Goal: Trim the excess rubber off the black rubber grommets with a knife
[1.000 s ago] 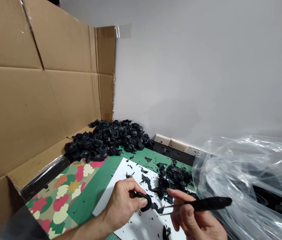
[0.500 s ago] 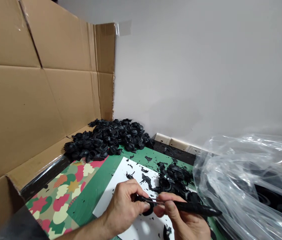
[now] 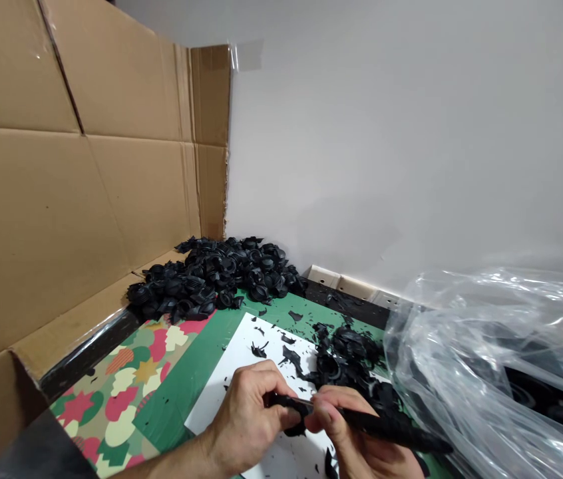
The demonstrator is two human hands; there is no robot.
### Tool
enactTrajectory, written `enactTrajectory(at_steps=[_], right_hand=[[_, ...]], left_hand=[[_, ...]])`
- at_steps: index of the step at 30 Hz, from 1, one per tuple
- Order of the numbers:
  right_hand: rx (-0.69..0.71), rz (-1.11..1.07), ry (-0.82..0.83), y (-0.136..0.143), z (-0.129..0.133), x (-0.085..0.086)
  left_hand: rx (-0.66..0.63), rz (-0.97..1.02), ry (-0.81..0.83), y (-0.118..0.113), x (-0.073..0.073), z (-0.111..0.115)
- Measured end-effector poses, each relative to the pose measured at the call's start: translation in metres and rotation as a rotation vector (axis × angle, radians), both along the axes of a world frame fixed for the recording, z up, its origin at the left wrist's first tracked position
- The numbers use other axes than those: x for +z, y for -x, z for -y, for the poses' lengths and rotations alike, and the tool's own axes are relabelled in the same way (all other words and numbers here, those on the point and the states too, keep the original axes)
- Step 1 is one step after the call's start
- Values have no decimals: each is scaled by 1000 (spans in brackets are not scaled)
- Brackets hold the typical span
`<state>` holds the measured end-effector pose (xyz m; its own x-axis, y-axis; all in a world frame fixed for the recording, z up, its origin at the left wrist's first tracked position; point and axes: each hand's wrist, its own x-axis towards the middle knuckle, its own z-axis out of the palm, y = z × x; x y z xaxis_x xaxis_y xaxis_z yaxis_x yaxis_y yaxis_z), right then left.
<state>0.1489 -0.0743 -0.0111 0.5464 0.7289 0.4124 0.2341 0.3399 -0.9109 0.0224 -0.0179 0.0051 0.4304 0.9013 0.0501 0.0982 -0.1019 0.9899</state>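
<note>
Pinched between the thumb and fingers of my left hand [image 3: 251,412] is a small black rubber part [image 3: 295,426], mostly hidden by the fingers. My right hand [image 3: 356,432] is closed around a tool with a thick black handle [image 3: 396,429]; its thin metal tip meets the rubber part, but its exact kind is hard to make out. Both hands are above a white sheet [image 3: 231,362] strewn with black scraps [image 3: 291,359]. Just beyond my right hand lies a loose heap of black rubber parts [image 3: 349,356].
A larger pile of ringed black rubber parts [image 3: 226,273] sits at the back left, beside a cardboard wall [image 3: 126,193]. Under the sheet are a green mat [image 3: 176,392] and patterned paper [image 3: 122,399]. Clear plastic bagging [image 3: 486,359] bulges at the right. Power sockets [image 3: 356,287] line the wall's base.
My right hand has turned slightly, and the tool's handle end has dropped a little to the right. The metal tip shows less now. My left hand keeps its hold on the rubber part.
</note>
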Motion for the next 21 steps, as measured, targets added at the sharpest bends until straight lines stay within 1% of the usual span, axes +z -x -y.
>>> enactTrajectory(at_steps=[1,3,4,6,8,11,13,15,18,21], right_hand=[[-38,97,-16,-4,-1,2],[-159,232,8,-16,-2,2],[-220,248,49,-23,-2,1],[-259,155,127,-36,-3,-4],[-240,24,221,-42,-2,-8],[-202,-53,324,-39,-1,-9],[-165,-69,329,-35,0,-8],[-102,-124,289,-32,0,-9],[0,-196,250,-33,0,-12],[66,-223,311,-33,0,-14]], left_hand=[[-18,16,-19,0,1,1],[-33,51,-53,1,4,3],[-29,69,-56,1,5,3],[-9,95,-23,1,6,2],[10,117,22,1,5,0],[24,151,65,0,4,-4],[31,167,90,0,4,-5],[43,168,102,0,4,-6],[71,131,80,0,2,-7],[94,76,42,1,-2,-7]])
